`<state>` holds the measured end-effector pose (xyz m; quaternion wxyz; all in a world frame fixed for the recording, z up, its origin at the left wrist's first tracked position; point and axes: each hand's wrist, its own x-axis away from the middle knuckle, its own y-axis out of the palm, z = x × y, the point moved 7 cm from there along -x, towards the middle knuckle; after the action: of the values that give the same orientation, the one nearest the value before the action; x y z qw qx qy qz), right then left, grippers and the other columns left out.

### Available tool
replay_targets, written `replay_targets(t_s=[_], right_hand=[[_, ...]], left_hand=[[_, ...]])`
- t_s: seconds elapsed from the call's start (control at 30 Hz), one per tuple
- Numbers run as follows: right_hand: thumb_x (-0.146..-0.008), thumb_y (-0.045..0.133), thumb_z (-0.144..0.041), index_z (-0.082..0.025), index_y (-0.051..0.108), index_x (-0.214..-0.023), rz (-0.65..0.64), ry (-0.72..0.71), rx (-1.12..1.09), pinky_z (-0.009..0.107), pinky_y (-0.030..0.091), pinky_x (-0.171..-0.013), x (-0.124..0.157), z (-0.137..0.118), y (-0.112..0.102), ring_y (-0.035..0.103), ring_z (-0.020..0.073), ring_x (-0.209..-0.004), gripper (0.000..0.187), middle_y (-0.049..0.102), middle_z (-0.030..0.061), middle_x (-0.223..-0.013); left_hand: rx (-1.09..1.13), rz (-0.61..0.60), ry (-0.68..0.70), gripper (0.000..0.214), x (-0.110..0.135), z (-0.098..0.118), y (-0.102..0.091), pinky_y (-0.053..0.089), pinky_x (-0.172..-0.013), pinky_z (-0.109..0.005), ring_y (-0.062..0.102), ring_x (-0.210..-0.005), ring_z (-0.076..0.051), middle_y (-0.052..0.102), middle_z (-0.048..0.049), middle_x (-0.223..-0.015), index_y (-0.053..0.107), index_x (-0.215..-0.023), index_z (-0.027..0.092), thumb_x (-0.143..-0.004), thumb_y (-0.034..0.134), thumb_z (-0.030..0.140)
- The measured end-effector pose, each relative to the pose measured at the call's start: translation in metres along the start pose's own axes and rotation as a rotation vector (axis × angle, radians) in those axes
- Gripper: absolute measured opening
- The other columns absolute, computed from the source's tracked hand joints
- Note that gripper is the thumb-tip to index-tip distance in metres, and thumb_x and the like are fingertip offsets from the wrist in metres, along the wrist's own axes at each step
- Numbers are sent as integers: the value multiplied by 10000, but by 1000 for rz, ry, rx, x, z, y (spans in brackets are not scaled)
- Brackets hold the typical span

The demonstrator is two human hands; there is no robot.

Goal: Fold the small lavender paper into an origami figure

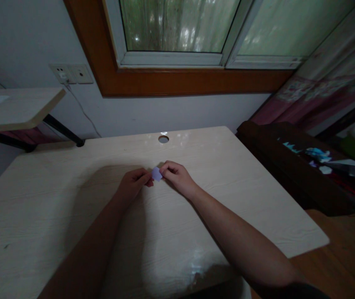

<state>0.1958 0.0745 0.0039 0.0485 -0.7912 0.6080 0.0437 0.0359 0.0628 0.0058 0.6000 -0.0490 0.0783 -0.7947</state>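
Your forearms reach in over the near edge of the table, and a small dark speck lies on its top toward the left edge. Further in, your left hand has its thumb and fingers closed in a pinch on the left side of a small pale purple piece, apparently paper. Your right hand grips the same piece at its right side, thumb and forefinger drawn together, the other fingers curled. The piece sits between your two hands, nearer the table's far edge than its near one; whether it touches the top cannot be told. Beyond it, a round hole is set just inside the far edge. A raised shelf on black legs stands at the far left corner. Off the right edge is dark wooden furniture bearing assorted items. Behind the far edge, a white cable runs down from a wall socket, beside a wood-framed window.
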Motion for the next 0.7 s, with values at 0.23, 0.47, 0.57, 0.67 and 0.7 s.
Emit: replay_targets(t_s=[0.23,0.47,0.57,0.67,0.7], right_hand=[[-781,635,-272,-160,631,-707,9,6,-17,256,367,-639,0,-3,0,497,114,-642,135,557,-20,-665],[-783,639,-286,-160,635,-712,14,25,-37,261,365,-654,1,-5,0,496,112,-644,145,561,-20,-670],[-780,643,-287,-163,637,-710,14,35,-46,261,367,-649,1,-3,0,497,112,-639,143,565,-21,-663],[-777,644,-282,-162,640,-716,13,32,-52,261,371,-650,0,-1,0,500,113,-640,135,569,-19,-665],[-776,644,-281,-162,640,-717,12,30,-55,261,371,-651,0,-1,0,501,113,-640,132,569,-20,-664]], left_hand=[[18,-15,8,262,1,4,1,498,-678,-254,627,-664,-148,681,-24,-677,672,-716,152,-849,589,362],[41,-19,11,253,2,5,0,491,-697,-254,621,-678,-142,676,-19,-688,672,-711,155,-856,584,342],[36,-22,17,250,3,8,1,485,-701,-253,617,-684,-140,673,-19,-691,674,-714,155,-860,583,335],[42,-22,9,256,3,8,1,488,-695,-257,617,-674,-142,672,-21,-682,672,-701,153,-853,589,342],[46,-22,6,256,3,8,1,490,-693,-258,618,-674,-144,674,-22,-681,673,-702,153,-850,592,345]])
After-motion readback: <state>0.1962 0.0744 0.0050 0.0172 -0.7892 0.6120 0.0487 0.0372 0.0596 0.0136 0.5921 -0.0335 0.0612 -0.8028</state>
